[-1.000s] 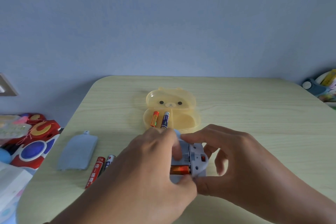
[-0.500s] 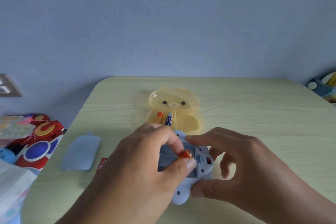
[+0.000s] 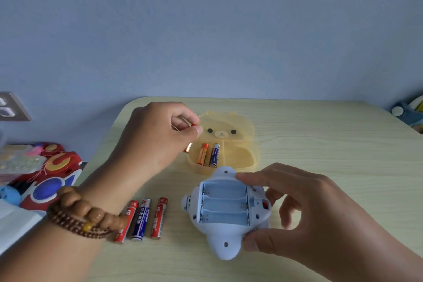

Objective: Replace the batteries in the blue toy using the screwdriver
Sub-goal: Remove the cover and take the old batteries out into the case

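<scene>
A pale wooden desk (image 3: 320,144) stands against a plain blue wall (image 3: 206,30), and a wall socket (image 3: 10,107) is cut off at the left edge of the view. Off the desk's left edge sits a heap of red and blue toys (image 3: 45,178), too blurry to tell apart. Near the desk's front left lie three batteries (image 3: 143,220) side by side; their writing is too small to read, and a beaded bracelet (image 3: 84,213) hides their near ends. The left hand (image 3: 158,139) is curled tight, pinching an orange battery (image 3: 189,144) between thumb and finger over the left side of the yellow bear box (image 3: 240,144). Most of that battery is hidden. Two more batteries (image 3: 208,153) lie inside the open box. Near the desk's front middle, the blue toy (image 3: 225,210) lies on its back with its three battery slots empty. The right hand (image 3: 297,213) holds its right side, fingers spread. Something blue is cut off at the far right.
</scene>
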`<action>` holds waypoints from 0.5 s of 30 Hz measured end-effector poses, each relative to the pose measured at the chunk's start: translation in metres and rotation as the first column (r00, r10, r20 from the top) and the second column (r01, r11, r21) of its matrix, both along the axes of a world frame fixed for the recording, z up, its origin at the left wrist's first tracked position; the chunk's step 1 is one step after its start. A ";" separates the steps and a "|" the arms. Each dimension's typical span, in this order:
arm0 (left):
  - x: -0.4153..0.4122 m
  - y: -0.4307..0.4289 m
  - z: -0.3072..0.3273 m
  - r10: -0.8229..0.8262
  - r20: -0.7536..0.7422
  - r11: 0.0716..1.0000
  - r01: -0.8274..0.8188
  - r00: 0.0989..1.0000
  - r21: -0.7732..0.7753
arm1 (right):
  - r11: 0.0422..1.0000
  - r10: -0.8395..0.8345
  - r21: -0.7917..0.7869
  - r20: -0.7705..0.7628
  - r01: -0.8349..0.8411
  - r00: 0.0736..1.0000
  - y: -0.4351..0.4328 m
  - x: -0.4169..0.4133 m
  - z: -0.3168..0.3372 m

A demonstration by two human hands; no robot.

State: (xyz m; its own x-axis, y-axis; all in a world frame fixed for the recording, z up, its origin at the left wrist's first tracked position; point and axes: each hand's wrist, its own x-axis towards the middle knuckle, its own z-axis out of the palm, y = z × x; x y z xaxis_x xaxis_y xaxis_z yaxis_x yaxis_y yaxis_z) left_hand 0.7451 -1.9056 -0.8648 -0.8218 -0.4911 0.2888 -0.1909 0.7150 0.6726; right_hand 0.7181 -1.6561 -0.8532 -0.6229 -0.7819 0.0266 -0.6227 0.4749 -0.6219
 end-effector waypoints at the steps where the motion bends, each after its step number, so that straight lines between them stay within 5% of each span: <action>1: -0.004 0.000 -0.002 0.000 0.011 1.000 0.000 1.000 -0.007 | 1.000 0.000 -0.002 0.004 0.000 1.000 0.000 0.000 0.000; 15: -0.010 0.004 -0.015 -0.050 0.130 0.998 0.056 0.990 -0.037 | 1.000 -0.012 0.015 0.019 0.012 1.000 -0.001 -0.002 0.000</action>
